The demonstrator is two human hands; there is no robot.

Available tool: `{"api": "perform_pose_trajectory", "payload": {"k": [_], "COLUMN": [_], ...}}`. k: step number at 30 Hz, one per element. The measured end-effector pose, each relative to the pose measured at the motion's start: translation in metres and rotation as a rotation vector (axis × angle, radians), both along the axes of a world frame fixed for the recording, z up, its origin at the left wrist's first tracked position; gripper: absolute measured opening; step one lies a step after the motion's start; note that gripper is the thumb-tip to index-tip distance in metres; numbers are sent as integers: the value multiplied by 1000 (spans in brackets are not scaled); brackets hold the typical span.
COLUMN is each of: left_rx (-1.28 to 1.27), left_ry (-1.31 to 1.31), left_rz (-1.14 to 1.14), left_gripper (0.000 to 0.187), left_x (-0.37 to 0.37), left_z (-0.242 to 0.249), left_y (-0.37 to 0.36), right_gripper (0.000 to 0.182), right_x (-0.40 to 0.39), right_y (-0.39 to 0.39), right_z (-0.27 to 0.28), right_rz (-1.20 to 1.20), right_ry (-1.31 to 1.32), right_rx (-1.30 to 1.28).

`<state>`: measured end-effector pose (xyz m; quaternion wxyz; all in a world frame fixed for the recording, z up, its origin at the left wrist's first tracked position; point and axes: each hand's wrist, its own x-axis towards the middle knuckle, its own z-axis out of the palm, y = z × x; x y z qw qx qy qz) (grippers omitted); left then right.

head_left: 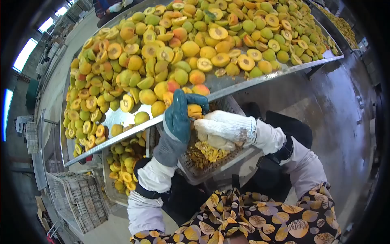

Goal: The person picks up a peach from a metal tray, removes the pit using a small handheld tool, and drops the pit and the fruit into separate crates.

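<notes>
My left hand (pixel 178 118), in a teal coated glove with a grey cuff, is closed round a yellow peach half (pixel 195 110) at the table's near edge. Close against it on the right is my right hand (pixel 223 128) in a white knit glove. Its fingers are curled at the peach half, and whatever they grip is hidden. Just below both hands stands a plastic crate (pixel 195 175) with pits and yellow scraps (pixel 211 152) in it. Many whole and halved peaches (pixel 164 53) are heaped on the metal table (pixel 227 83) in front of me.
The table's raised metal rim (pixel 122 137) runs slantwise before me. Under it at left is a crate of peach halves (pixel 126 166). A pale slatted crate (pixel 81 199) stands farther left. At the top left, another person's gloved hand (pixel 115 7) shows. The floor (pixel 329 122) at right looks wet.
</notes>
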<state>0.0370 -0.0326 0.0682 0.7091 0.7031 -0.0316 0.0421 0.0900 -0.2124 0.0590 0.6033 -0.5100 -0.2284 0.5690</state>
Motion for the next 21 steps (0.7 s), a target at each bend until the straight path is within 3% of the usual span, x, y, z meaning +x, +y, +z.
{"api": "perform_pose_trajectory", "payload": {"k": [3,4,5,7,9,10,11,12,15,17,19,21], "left_rx": [68,147,215,178,434,1143,1251,1388,1526,1401,1384,1339], "left_ry": [154,205,263,349,397,77,511,650,457,424,290,373], "left_rz": [15,-3,-14,46,257,253,304,343,580,772,697,589], "left_gripper": [66,66,66,61,44,41,45,47,47,49,52,60], "left_x": [-3,-6,-13,-32,-66,-79,-90,-91,-64,-19,26,47], "left_z": [-4,1,4,-8,16,2,-5,4,6,8,-47,-59], "left_y": [11,18,28,73,110,143,173,178,197,187,230,235], "right_gripper": [51,50,41,48,47,48,52,53,55,56,56,57], "right_x": [-2,-8,-11,-12,-10,-9,-7,-5,-11,-14,-14,-11], "right_y": [12,10,11,7,4,-2,-5,-6,0,5,6,5], "right_z": [-20,3,12,10,-5,-23,-34,-34,-30,-29,-30,-25], "right_rz": [-192,-122,-75,67,90,26,105,149,207,224,248,222], "right_ry": [-1140,-1276,-1490,-1516,-1372,-1382,-1345,-1310,-1226,-1213,-1224,-1251], "right_rx": [56,-185,-261,-405,-558,-589,-730,-757,-769,-748,-729,-700]}}
